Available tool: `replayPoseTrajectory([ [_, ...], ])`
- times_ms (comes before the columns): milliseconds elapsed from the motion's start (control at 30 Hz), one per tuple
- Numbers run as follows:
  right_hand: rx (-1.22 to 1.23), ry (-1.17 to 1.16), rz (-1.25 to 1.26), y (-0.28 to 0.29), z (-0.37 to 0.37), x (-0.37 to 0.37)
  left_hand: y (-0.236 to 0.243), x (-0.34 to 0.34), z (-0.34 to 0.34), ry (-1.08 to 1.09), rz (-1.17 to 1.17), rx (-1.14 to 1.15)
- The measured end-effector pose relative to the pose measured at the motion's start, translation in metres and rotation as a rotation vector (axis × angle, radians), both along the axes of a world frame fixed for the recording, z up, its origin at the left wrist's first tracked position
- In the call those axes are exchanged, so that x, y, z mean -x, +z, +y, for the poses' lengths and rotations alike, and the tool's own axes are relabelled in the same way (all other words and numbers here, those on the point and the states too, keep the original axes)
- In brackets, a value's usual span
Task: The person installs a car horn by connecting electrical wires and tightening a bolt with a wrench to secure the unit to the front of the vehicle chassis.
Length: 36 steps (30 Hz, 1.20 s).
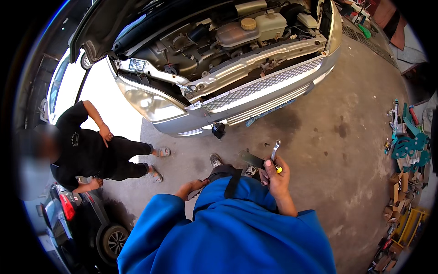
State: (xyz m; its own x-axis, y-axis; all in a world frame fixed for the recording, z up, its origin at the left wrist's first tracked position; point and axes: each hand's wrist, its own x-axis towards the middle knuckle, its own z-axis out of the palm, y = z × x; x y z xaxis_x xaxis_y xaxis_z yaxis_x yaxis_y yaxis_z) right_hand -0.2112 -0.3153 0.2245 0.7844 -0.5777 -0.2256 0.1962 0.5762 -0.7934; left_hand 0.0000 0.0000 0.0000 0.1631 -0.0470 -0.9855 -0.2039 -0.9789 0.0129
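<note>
Right hand (275,177) raised in front of the chest, fingers curled shut around a silver wrench (275,150) whose open end points up and away; a small yellow piece (278,170) shows at the thumb, too small to tell what it is. A dark flat object (252,160) juts left from the same hand, just beside the wrench; whether the fingers grip it too, cannot tell. Left hand (195,186) low beside the knee, fingers loosely bent, nothing clearly in them; how far they are closed, cannot tell. Blue sleeves (228,228) fill the lower middle of the view.

Silver car (237,86) stands ahead with bonnet (105,23) raised, engine bay exposed: coolant tank with yellow cap (248,23), headlight (148,102), mesh grille (264,84). Wrench sits well below the bumper, over the stained concrete floor (337,150).

To the left, another person in black clothes and sandals (91,146) leans back on the boot of a dark car (86,214), one hand on hip. Along the right edge, a heap of green parts, cardboard boxes and tools (406,155) on the floor
</note>
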Motion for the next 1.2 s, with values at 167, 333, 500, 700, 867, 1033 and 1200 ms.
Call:
replayPoseTrajectory([
  [167, 0.017, 0.04, 0.008, -0.001, -0.002, -0.01, 0.087, 0.001, -0.004, 0.012, 0.35, -0.104],
  [333, 0.019, 0.053, 0.032, 0.0, 0.011, -0.023, 0.117, -0.018, -0.005, -0.18, 0.331, 0.282],
  [500, 0.021, 0.081, 0.01, -0.002, 0.024, -0.032, 0.081, -0.016, -0.027, -0.301, 0.256, 0.526],
  [700, 0.054, 0.024, 0.073, 0.002, 0.041, -0.039, -0.075, -0.033, 0.006, -0.726, 0.103, 0.683],
  [867, 0.063, -0.028, 0.089, 0.0, 0.051, -0.052, -0.009, -0.047, -0.017, -0.614, 0.112, 0.736],
  [1033, 0.082, -0.107, 0.156, -0.005, 0.052, -0.072, 0.019, -0.069, -0.02, -0.55, -0.002, 0.803],
  [1200, 0.16, -0.168, 0.272, -0.01, 0.055, -0.088, 0.124, -0.085, -0.071, -0.164, 0.032, 0.98],
])
